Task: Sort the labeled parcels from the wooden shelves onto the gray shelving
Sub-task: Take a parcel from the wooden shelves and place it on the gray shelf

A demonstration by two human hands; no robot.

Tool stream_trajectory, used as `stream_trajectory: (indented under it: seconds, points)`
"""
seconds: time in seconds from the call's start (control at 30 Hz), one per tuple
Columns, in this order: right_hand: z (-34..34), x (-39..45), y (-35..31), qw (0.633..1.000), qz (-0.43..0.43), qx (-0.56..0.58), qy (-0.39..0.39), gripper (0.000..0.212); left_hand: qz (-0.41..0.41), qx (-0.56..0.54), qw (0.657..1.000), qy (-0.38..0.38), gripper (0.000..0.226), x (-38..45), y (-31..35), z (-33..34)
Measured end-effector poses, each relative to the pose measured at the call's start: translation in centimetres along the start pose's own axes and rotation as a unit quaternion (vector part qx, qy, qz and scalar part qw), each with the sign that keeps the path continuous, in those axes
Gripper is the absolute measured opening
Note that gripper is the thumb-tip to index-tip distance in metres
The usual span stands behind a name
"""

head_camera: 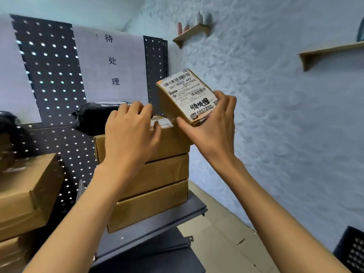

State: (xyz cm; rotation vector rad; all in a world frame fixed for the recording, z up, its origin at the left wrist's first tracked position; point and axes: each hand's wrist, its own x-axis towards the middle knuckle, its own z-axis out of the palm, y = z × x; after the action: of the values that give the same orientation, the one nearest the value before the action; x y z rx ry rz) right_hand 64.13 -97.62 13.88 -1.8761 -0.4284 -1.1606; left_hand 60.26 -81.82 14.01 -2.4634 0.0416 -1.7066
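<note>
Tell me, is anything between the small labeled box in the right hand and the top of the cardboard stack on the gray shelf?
Yes. The left hand rests flat on the top box of the stack, just beside the small labeled box that the right hand grips tilted above the stack's right edge.

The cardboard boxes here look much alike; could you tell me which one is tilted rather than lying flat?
The small labelled box, gripped by the right hand above the three-box stack; the stacked boxes lie flat.
</note>
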Motion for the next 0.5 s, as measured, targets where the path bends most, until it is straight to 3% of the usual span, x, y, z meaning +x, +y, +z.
stream_trajectory:
  seconds: [0.5]
  points:
    - [12.3, 10.4, -0.2, 0.997, 0.015, 0.029, -0.077, 0.092, -0.05, 0.071, 0.996, 0.03, 0.02, 7.9, -5.4, 5.2]
